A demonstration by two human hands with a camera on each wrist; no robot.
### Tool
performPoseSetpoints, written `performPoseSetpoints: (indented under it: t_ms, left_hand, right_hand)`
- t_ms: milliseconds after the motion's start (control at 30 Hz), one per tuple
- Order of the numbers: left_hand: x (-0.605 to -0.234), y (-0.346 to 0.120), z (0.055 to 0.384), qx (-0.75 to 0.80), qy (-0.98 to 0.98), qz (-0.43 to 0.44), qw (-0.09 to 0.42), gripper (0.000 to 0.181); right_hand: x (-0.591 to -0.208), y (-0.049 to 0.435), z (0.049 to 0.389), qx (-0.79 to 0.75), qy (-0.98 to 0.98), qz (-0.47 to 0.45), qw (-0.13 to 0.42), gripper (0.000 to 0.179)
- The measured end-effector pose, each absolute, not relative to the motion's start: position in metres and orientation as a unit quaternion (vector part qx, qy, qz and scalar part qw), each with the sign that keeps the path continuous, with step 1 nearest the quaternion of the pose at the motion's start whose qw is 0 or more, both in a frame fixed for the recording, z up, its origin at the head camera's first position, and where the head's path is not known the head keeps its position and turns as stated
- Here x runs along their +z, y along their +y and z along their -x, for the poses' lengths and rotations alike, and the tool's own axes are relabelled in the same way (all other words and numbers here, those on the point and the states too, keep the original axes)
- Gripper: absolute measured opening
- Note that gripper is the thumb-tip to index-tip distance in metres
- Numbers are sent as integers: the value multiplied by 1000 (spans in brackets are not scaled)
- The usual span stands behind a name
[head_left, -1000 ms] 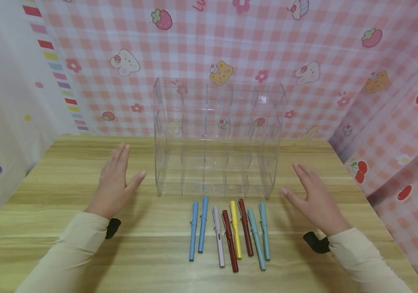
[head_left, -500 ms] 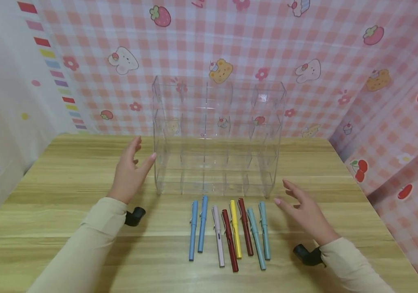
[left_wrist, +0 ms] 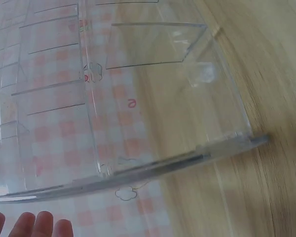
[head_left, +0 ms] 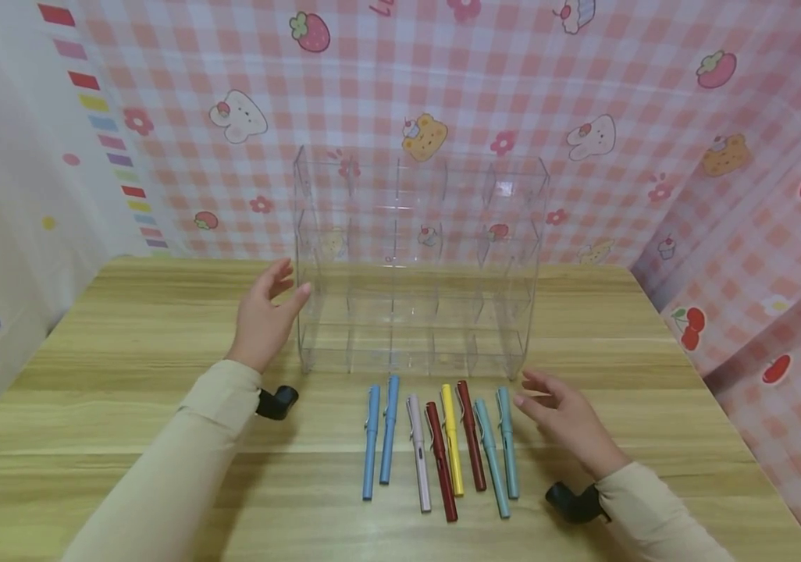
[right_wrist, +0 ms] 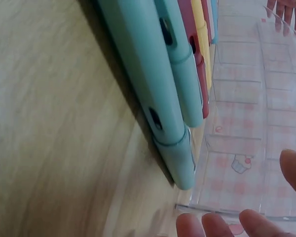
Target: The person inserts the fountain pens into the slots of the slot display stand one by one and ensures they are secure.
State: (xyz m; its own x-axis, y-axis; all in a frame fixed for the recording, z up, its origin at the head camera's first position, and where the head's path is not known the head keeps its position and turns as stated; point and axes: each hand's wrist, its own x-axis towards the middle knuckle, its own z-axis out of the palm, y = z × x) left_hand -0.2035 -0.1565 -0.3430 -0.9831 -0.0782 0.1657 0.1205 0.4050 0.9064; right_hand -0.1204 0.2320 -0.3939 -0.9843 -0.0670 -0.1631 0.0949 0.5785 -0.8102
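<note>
A clear plastic rack with tiers of compartments stands upright on the wooden table. At its left wall is my left hand, fingers loosely bent; the thumb overlaps the wall, and I cannot tell if it touches. In the left wrist view its fingertips show just outside the wall's edge. My right hand hovers with relaxed fingers beside the cap end of the rightmost teal pen, holding nothing. Left of that pen lie another teal pen, two dark red pens, a yellow pen and a lilac pen.
Two blue pens lie at the left end of the row, in front of the rack. A pink checked cloth hangs behind the table, with another cloth along each side. A black wrist mount sticks out below each sleeve.
My left hand has moved right, up to the rack's left wall. My right hand has come left and nearer, toward the teal pens, its fingers bending more. Rack and pens have stayed put.
</note>
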Motion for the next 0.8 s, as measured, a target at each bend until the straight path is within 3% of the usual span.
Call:
performPoseSetpoints:
  t_ms: [800]
  left_hand:
    - [-345, -148, 216, -581, -808, -52, 88, 49]
  right_hand:
    - [-399, 220, 131, -446, 885, -4, 135, 59]
